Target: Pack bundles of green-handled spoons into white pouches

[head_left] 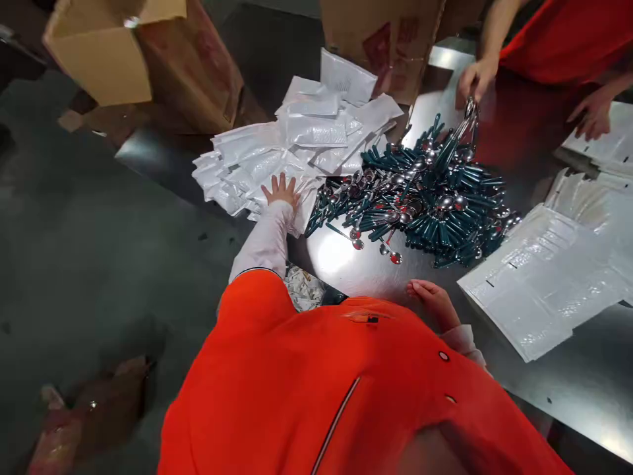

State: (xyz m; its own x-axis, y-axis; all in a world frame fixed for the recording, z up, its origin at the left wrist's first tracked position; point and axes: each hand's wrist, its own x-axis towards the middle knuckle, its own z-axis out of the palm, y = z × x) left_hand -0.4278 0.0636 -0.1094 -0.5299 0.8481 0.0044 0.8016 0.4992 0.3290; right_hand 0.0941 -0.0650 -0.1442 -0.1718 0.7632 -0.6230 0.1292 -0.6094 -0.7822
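Observation:
My left hand (281, 193) lies with fingers spread on a heap of white padded mailers (316, 132), touching those at the near side. Right of the mailers is a large pile of spoons (420, 198) with dark green handles and shiny metal bowls. My right hand (434, 302) rests by the table's near edge, below the spoons and apart from them. Its fingers are drawn together and curled, and nothing shows in them. To its right lies a stack of flat white mailers (544, 270).
Across the metal table (588, 389), a co-worker's hand (479, 78) grips several spoons above the pile; their other hand (592, 113) is beside more mailers. An open carton (188, 66) stands at the left back, another carton (380, 39) behind the mailers. A box (93, 415) sits on the floor.

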